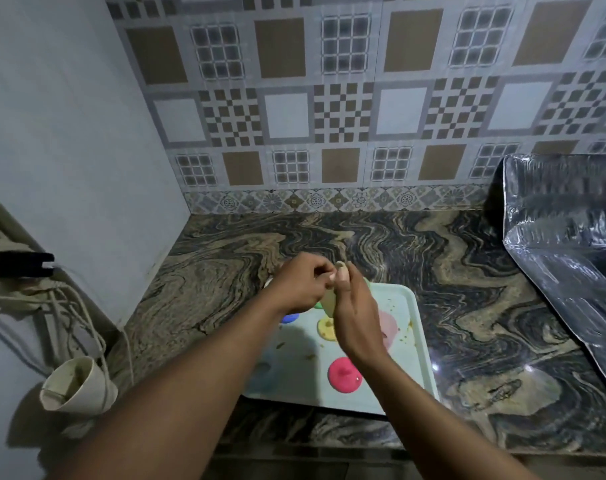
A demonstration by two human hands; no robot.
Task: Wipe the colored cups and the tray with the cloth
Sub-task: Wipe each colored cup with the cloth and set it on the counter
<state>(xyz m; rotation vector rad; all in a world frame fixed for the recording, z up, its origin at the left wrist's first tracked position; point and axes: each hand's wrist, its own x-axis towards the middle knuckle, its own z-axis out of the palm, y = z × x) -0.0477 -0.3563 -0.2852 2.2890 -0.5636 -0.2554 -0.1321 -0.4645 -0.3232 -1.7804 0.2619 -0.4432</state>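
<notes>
Arms forward — left hand [299,285] and right hand [356,318] meet, both gripping a pale cup [329,301]

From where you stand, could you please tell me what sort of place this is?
Most likely a home kitchen: a veined stone counter, a patterned tile backsplash behind it, and a pale tray of colored cups on the counter.

The mint tray [398,306] holds a pink cup [344,375], yellow cup [326,328] and blue cup [290,318] on a black-and-tan swirled counter [467,289].
</notes>
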